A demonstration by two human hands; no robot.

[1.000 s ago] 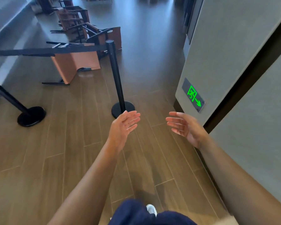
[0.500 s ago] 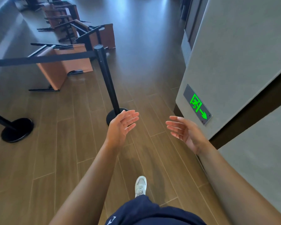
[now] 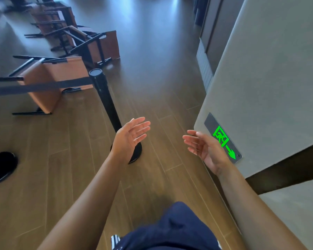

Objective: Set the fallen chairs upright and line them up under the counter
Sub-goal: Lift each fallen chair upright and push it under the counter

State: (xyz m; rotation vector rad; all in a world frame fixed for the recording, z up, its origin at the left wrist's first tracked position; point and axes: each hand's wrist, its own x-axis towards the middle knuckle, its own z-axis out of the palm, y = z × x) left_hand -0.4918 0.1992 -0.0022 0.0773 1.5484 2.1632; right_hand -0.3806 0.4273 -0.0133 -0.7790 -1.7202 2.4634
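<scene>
Chairs lie toppled on the wooden floor toward its far left side, none yet upright. The nearest chair rests on its side behind a black belt stretched from a black post; a second chair lies tipped just beyond it, and more chairs trail off toward the far left corner, too jumbled to count. Both hands are raised in front of the body and hold nothing: the left hand has its palm turned inward with fingers straight and slightly spread, and the right hand faces it, fingers loosely spread and a little curled. They are well apart from every chair. A grey wall with a green exit sign stands close on the right, and the post's round base sits on the floor just behind the left hand. No counter can be made out with certainty. Judging from this, the step in hand is the approach to the first chair. The next move probably calls for passing the post on its right, along the open floor, then stooping to grip the nearest chair by its frame and tipping it onto its legs without catching the belt.
</scene>
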